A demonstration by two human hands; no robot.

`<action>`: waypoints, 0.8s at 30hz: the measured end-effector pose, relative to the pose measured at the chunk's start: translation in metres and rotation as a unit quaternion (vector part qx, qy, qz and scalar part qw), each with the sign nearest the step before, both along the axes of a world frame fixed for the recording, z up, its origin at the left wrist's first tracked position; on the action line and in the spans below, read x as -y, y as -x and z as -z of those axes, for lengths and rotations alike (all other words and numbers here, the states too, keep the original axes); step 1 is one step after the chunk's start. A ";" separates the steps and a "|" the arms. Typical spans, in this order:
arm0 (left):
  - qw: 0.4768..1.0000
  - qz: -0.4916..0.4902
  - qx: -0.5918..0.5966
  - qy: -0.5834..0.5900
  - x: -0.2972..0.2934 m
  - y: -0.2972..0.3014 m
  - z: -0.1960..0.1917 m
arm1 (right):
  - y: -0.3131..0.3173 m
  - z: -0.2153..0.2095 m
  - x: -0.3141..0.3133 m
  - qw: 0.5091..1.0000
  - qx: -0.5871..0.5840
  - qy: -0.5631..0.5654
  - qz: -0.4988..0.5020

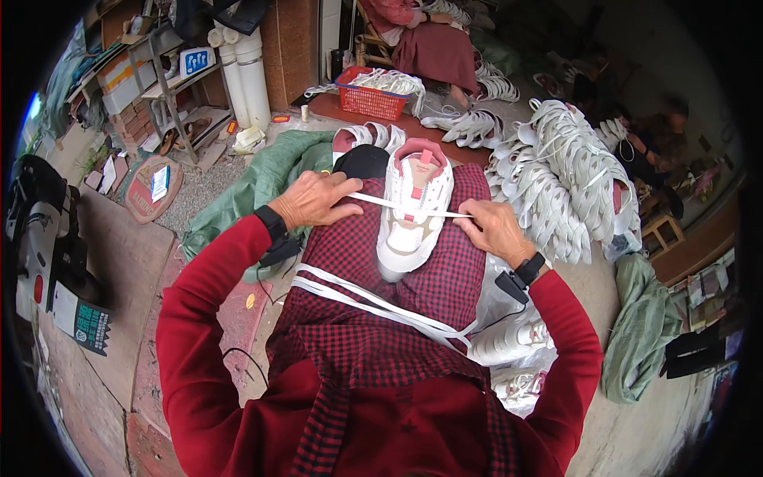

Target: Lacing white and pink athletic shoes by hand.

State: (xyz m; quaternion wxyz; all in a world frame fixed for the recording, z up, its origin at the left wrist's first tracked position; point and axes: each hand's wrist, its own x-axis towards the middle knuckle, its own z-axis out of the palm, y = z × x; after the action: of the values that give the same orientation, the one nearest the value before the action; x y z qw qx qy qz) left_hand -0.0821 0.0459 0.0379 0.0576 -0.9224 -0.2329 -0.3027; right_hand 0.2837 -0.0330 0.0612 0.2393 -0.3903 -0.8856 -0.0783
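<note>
A white sneaker (408,242) with pink and beige parts rests on my lap, its toe toward me, on a red-and-black checked apron (338,248). One white shoelace (397,204) runs across its front, pulled nearly straight out to both sides. My left hand (318,199) pinches the lace at the left between thumb and fingers. On the other side, my right hand (494,229) is closed on the lace. Several loose white laces (373,303) lie across my lap below the toe. Behind the sneaker is a dark, rounded item (362,162).
White shoes (556,179) are heaped at the right; white sneakers (513,342) stand by my right leg. Ahead, a red basket (369,102) holds white laces, near a seated person (433,56). Green sacks (246,199) lie left and right. A scooter (60,254) stands far left.
</note>
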 end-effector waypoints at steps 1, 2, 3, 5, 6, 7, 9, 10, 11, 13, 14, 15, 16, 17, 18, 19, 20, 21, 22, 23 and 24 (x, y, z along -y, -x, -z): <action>0.995 -0.009 -0.077 -0.065 -0.004 0.004 -0.001 | -0.001 0.005 -0.002 1.000 0.000 -0.001 0.002; 0.990 -0.005 -0.094 -0.102 -0.006 0.007 -0.001 | -0.003 0.009 -0.003 0.999 0.020 -0.036 -0.014; 0.990 -0.003 -0.094 -0.105 -0.010 0.012 0.000 | -0.005 0.013 -0.006 0.996 0.040 -0.072 -0.031; 0.982 -0.031 -0.140 -0.125 -0.022 0.029 0.004 | -0.020 0.013 -0.011 0.995 0.063 -0.074 -0.030; 0.980 -0.038 -0.146 -0.128 -0.027 0.044 0.007 | -0.029 0.009 -0.012 0.995 0.063 -0.081 -0.021; 0.981 -0.061 -0.146 -0.111 -0.024 0.058 0.001 | -0.042 0.006 -0.010 0.994 0.062 -0.086 -0.009; 0.976 -0.123 -0.156 -0.094 -0.016 0.097 -0.013 | -0.094 -0.004 0.002 0.988 0.118 -0.040 0.091; 0.969 -0.161 -0.164 -0.094 -0.017 0.125 -0.017 | -0.118 -0.014 0.014 0.984 0.115 -0.044 0.128; 0.967 -0.192 -0.141 -0.093 -0.014 0.150 -0.024 | -0.142 -0.026 0.027 0.979 0.111 -0.048 0.167; 0.961 -0.242 -0.071 -0.116 -0.004 0.208 -0.039 | -0.194 -0.055 0.053 0.957 0.132 -0.089 0.244; 0.949 -0.282 -0.083 -0.111 0.003 0.237 -0.052 | -0.218 -0.071 0.069 0.948 0.124 -0.090 0.279; 0.939 -0.314 -0.063 -0.127 0.011 0.257 -0.065 | -0.238 -0.085 0.087 0.920 0.139 -0.090 0.356; 0.925 -0.345 -0.063 -0.143 0.021 0.290 -0.076 | -0.254 -0.101 0.102 0.897 0.141 -0.097 0.407; 0.916 -0.370 -0.067 -0.138 0.028 0.312 -0.090 | -0.269 -0.115 0.120 0.894 0.128 -0.143 0.405; 0.898 -0.411 -0.046 -0.153 0.037 0.339 -0.098 | -0.287 -0.125 0.132 0.884 0.120 -0.155 0.425; 0.888 -0.424 -0.043 -0.173 0.050 0.360 -0.109 | -0.293 -0.139 0.144 0.867 0.143 -0.152 0.453; 0.874 -0.445 -0.049 -0.188 0.052 0.374 -0.117 | -0.323 -0.144 0.160 0.847 0.158 -0.174 0.477; 0.869 -0.467 -0.031 -0.157 0.059 0.389 -0.124 | -0.329 -0.159 0.173 0.824 0.161 -0.127 0.528; 0.861 -0.465 -0.031 -0.205 0.061 0.400 -0.128 | -0.331 -0.164 0.185 0.810 0.173 -0.181 0.530; 0.848 -0.465 -0.034 -0.252 0.065 0.410 -0.130 | -0.325 -0.168 0.190 0.796 0.183 -0.234 0.527; 0.847 -0.466 -0.039 -0.253 0.075 0.399 -0.139 | -0.308 -0.171 0.186 0.799 0.180 -0.231 0.526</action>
State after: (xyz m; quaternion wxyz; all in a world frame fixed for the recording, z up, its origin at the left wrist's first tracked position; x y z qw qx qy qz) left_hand -0.4813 -0.0295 0.1768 0.4322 -0.6702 -0.5482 -0.2520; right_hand 0.5918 -0.2186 0.2323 0.0808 -0.7082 -0.5270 -0.4628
